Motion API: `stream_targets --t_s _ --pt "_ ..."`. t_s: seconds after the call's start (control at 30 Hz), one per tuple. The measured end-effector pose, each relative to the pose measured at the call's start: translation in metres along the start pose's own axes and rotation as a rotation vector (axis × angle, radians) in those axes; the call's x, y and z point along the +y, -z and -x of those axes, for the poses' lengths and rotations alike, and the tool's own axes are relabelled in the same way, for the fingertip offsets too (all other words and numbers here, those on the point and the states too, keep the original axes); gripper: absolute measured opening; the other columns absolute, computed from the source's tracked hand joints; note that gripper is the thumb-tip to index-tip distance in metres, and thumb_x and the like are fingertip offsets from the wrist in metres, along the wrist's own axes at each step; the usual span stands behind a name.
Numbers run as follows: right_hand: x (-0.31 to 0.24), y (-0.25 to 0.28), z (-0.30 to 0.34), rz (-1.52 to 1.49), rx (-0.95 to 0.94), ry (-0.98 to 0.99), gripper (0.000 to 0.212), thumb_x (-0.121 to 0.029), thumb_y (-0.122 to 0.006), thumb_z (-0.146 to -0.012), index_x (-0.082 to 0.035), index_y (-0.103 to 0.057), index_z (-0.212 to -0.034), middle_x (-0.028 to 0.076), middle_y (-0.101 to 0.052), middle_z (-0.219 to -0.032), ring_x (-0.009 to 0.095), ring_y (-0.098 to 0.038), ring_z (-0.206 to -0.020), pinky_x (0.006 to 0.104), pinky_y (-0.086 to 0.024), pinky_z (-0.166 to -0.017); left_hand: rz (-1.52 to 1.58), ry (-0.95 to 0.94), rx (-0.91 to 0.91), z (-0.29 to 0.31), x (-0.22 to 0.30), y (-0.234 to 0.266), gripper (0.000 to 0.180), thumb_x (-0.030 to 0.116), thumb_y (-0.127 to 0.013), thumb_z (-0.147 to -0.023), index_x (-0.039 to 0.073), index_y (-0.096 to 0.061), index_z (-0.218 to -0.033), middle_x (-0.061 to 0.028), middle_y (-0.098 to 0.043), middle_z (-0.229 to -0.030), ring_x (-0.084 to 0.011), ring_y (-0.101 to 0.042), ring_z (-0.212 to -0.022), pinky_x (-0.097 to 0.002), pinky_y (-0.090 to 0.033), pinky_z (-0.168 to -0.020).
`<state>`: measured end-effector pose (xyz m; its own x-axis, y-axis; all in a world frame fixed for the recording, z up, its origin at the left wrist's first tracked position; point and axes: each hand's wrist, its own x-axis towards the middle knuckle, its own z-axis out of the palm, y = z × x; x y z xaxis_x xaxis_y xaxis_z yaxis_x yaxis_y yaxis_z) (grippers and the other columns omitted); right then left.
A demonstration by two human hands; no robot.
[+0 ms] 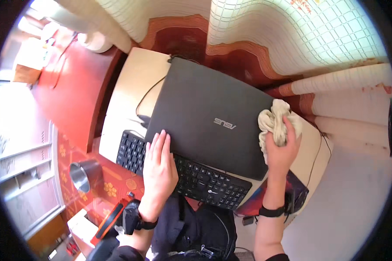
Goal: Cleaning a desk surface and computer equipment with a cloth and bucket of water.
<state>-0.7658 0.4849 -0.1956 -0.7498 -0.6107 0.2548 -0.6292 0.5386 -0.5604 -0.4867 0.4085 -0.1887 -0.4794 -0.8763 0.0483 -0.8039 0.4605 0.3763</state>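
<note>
While the left hand (159, 167) lies flat with fingers spread open across the near edge of the closed black laptop (207, 117) and the black keyboard (183, 174) at seven o'clock from the laptop's middle, the right hand (282, 150) grips a crumpled cream cloth (272, 122). The cloth presses the laptop's edge at three o'clock. A steel cup (80, 174) stands on the floor at nine o'clock of the left hand.

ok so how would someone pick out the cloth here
Find the closed black laptop on the pale desk. At its right edge the right hand grips a crumpled cream cloth. It is the only soft, pale, wrinkled thing there.
</note>
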Motion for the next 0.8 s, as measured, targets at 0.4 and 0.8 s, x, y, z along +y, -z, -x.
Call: stream_targets --t_s 0.4,0.8 --pt "-0.253 -0.202 0.014 -0.125 -0.292 0.249 0.05 -0.024 -0.077 -0.061 -0.02 -0.064 -0.109 0.015 -0.052 -0.106 0.035 -0.051 -0.103 0.0481 -0.045 -0.081 0.416 -0.153 -0.241 -0.017 -0.057 0.002 0.041 0.01 -0.06 -0.075 0.003 -0.061 -0.116 -0.0176 -0.054 -0.125 -0.0346 -0.048 -0.121 -0.043 -0.043 -0.099" --pt "-0.085 -0.041 -0.034 -0.367 0.257 -0.313 0.048 -0.01 -0.075 -0.074 -0.001 -0.06 -0.119 0.015 -0.059 -0.118 0.021 -0.059 -0.1 0.0349 -0.05 -0.087 0.159 -0.266 -0.231 -0.033 -0.059 0.013 0.058 -0.001 -0.055 -0.073 -0.006 -0.049 -0.131 -0.0154 -0.046 -0.138 -0.0311 -0.047 -0.123 -0.0375 -0.039 -0.104"
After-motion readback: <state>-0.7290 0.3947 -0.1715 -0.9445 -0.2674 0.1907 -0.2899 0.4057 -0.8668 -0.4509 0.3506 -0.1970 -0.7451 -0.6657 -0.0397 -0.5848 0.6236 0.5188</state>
